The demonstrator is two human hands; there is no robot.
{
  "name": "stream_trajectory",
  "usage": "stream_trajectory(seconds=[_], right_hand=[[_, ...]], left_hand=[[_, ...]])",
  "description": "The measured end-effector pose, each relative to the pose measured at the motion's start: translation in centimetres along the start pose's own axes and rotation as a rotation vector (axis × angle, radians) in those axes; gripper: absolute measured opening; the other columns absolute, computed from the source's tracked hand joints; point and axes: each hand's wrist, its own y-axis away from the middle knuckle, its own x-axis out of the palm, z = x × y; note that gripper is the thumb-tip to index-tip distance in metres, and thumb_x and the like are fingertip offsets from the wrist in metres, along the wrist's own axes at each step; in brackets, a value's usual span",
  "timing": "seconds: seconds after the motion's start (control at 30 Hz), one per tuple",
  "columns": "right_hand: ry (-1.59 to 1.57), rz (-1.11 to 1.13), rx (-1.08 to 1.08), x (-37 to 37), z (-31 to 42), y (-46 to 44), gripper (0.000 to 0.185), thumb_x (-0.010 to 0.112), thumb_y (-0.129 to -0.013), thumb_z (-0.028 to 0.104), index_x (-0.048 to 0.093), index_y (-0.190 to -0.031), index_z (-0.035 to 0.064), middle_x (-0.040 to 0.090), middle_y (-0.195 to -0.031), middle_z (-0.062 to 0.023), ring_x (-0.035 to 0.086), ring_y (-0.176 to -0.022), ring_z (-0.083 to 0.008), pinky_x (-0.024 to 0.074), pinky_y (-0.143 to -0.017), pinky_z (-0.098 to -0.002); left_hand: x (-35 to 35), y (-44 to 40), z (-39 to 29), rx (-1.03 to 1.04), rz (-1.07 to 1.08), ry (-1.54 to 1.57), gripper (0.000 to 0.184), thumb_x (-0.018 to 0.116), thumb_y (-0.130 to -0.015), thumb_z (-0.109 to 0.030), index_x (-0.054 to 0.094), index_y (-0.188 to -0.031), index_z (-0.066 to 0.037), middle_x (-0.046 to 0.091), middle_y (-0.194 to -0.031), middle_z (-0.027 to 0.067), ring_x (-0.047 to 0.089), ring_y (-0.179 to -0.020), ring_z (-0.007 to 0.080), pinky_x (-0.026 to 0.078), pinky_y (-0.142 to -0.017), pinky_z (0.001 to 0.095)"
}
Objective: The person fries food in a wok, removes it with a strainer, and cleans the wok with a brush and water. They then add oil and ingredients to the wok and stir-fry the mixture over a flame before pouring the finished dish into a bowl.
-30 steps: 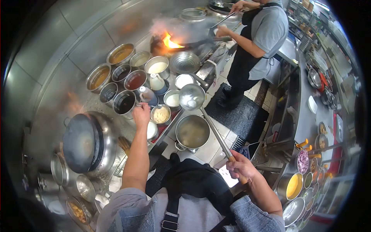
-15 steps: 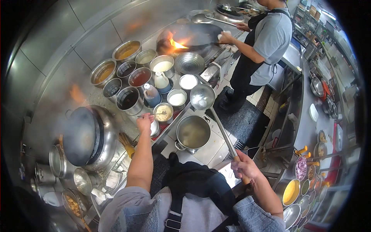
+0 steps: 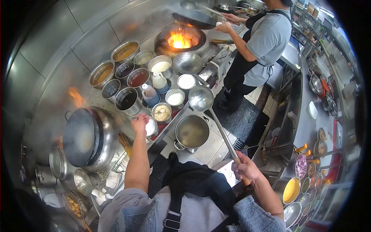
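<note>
My right hand (image 3: 246,167) is closed around the wooden-ended handle of a long steel ladle (image 3: 201,98). The ladle's bowl hangs beyond a two-handled pot (image 3: 192,131) of cloudy liquid, with the shaft to the pot's right. My left hand (image 3: 140,123) is over the seasoning containers, fingers closed on a thin spoon (image 3: 134,117); most of the spoon is hidden or too small to follow. Close to that hand are a container of pale paste (image 3: 161,112) and a white-filled container (image 3: 151,127). Two squeeze bottles (image 3: 150,92) stand just behind.
Flames rise from a wok burner (image 3: 181,40), where a co-worker (image 3: 266,42) holds up a wok (image 3: 195,21). A dark wok (image 3: 79,133) rests on the left burner, with a bamboo brush (image 3: 124,142) beside it. Ingredient containers (image 3: 290,190) line the right counter.
My left hand has drawn left and slightly down from the pale paste, turning as it goes. The ladle is nearly still. The co-worker's wok has risen off its burner, exposing the fire.
</note>
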Motion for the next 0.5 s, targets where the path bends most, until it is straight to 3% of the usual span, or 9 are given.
stream_trajectory(seconds=[0.13,0.2,0.3,0.5], right_hand=[[0.019,0.019,-0.014,0.3,0.3,0.2,0.066,0.052,-0.078,-0.004,0.031,-0.140,0.0077,0.047,-0.067,-0.0056,0.043,-0.042,-0.0121,0.0383,-0.038,-0.0227],[0.023,0.027,-0.013,0.0,0.1,0.1,0.066,0.052,-0.078,-0.004,0.030,-0.140,0.0073,0.047,-0.068,-0.0055,0.043,-0.042,-0.0120,0.0382,-0.038,-0.0226],[0.038,0.021,-0.009,0.2,0.2,0.0,0.066,0.051,-0.078,-0.004,0.030,-0.140,0.0065,0.047,-0.068,-0.0054,0.044,-0.042,-0.0119,0.0383,-0.038,-0.0225],[0.059,0.020,-0.017,0.6,0.2,0.2,0.066,0.052,-0.077,-0.005,0.030,-0.139,0.0055,0.048,-0.068,-0.0054,0.043,-0.041,-0.0116,0.0388,-0.038,-0.0229]], left_hand=[[0.2,1.0,-1.2,0.085,0.011,-0.097,0.022,0.050,-0.094,-0.011,0.065,-0.092,0.004,0.069,-0.080,0.0149,0.067,-0.065,0.0189,0.056,-0.058,0.0286],[0.4,0.9,-0.9,0.181,0.036,-0.433,0.023,0.051,-0.092,-0.012,0.066,-0.090,0.005,0.070,-0.075,0.0142,0.067,-0.064,0.0170,0.055,-0.059,0.0279],[1.4,0.6,-0.1,0.232,0.081,-0.490,0.022,0.050,-0.093,-0.010,0.066,-0.089,0.004,0.069,-0.076,0.0138,0.067,-0.064,0.0179,0.056,-0.059,0.0281],[0.0,0.1,1.2,0.034,0.035,-0.161,0.021,0.049,-0.093,-0.010,0.064,-0.096,0.004,0.069,-0.080,0.0162,0.069,-0.068,0.0202,0.056,-0.059,0.0287]])
